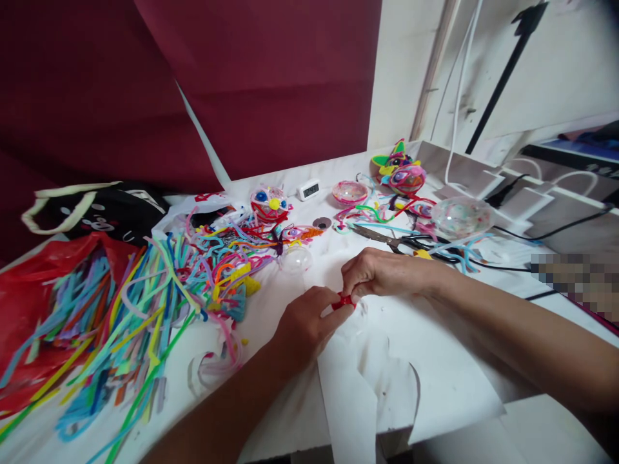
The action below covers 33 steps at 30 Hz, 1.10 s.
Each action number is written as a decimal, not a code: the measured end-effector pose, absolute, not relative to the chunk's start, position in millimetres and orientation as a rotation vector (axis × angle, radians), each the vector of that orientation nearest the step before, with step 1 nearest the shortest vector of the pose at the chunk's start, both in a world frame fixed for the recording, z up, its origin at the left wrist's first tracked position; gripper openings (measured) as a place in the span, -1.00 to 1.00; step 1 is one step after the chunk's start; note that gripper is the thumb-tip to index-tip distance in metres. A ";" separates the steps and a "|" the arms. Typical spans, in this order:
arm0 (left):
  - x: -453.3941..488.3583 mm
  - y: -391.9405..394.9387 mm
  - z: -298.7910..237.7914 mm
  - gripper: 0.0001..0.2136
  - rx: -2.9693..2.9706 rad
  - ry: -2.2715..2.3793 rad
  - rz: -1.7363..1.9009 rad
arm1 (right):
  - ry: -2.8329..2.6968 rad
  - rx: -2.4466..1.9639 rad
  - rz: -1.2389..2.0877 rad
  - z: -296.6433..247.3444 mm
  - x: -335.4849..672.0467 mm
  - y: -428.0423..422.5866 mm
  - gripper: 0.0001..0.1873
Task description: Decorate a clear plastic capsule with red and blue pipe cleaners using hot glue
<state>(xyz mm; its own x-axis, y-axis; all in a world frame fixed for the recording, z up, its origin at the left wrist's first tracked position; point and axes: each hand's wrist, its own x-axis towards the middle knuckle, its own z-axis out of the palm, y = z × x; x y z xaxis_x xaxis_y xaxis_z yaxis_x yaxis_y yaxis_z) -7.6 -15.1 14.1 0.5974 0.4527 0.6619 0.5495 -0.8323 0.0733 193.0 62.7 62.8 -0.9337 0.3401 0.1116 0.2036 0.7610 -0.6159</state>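
Observation:
My left hand (307, 322) and my right hand (377, 274) meet over the white tabletop. Between their fingertips is a small red piece (344, 301), pinched from both sides; its kind and full shape are partly hidden by the fingers. Below them lies a cut white paper sheet (447, 380) with a curved edge. Just beyond my left hand is a clear plastic half-ball (296, 260). Past my right hand lie scissors (374, 236), their blades pointing left.
Many coloured pipe cleaners (159, 309) spread across the left, some in a red bag (29, 270). A black tote bag (106, 212), a small digital clock (309, 189) and decorated balls (269, 205) stand behind. At right are a clear bowl (461, 216) and cables (556, 232).

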 end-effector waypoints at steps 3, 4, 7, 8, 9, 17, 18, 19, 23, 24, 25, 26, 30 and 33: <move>-8.1 -13.9 12.8 -0.80 -2.692 -0.812 -0.985 | -2.750 -0.457 0.838 63.0 193.3 58.4 -0.85; -8.0 -14.0 12.6 -0.79 -2.704 -0.812 -0.967 | -2.749 -0.470 0.810 63.0 194.0 56.9 -0.84; -6.6 -15.7 12.2 -0.79 -2.760 -0.899 -1.013 | -2.741 -0.484 0.759 62.6 197.4 53.2 -0.82; -5.8 -16.6 12.0 -0.80 -2.774 -0.976 -1.061 | -2.737 -0.480 0.754 62.0 198.6 52.5 -0.83; -5.0 -17.6 11.7 -0.80 -2.781 -1.075 -1.103 | -2.731 -0.473 0.752 61.1 199.8 51.9 -0.83; 1.7 -20.9 9.4 -0.57 -2.734 -1.731 -0.979 | -2.698 -0.454 0.750 52.4 202.5 48.1 -0.81; 2.4 -20.4 10.1 -0.57 -2.745 -1.768 -0.972 | -2.698 -0.458 0.751 52.3 202.5 47.5 -0.80; 2.7 -19.8 11.1 -0.58 -2.756 -1.807 -0.976 | -2.699 -0.462 0.750 52.5 202.5 47.0 -0.79; -0.4 -14.7 15.9 -0.59 -2.839 -1.957 -1.016 | -2.701 -0.501 0.733 53.9 202.5 43.0 -0.78; -2.7 -12.5 16.8 -0.58 -2.872 -1.971 -1.028 | -2.700 -0.514 0.726 54.2 202.2 40.7 -0.78; -5.6 -9.9 17.5 -0.56 -2.916 -1.970 -1.037 | -2.695 -0.534 0.719 54.4 201.7 37.4 -0.78; -8.9 -7.2 18.0 -0.54 -2.969 -1.960 -1.041 | -2.687 -0.569 0.710 54.5 200.9 33.1 -0.78; -20.6 1.1 20.4 -0.49 -3.202 -1.879 -1.000 | -2.616 -0.843 0.605 51.9 195.3 9.0 -0.78; -21.3 -0.6 22.0 -0.51 -3.242 -1.693 -0.962 | -2.568 -1.012 0.489 46.4 191.5 -6.4 -0.75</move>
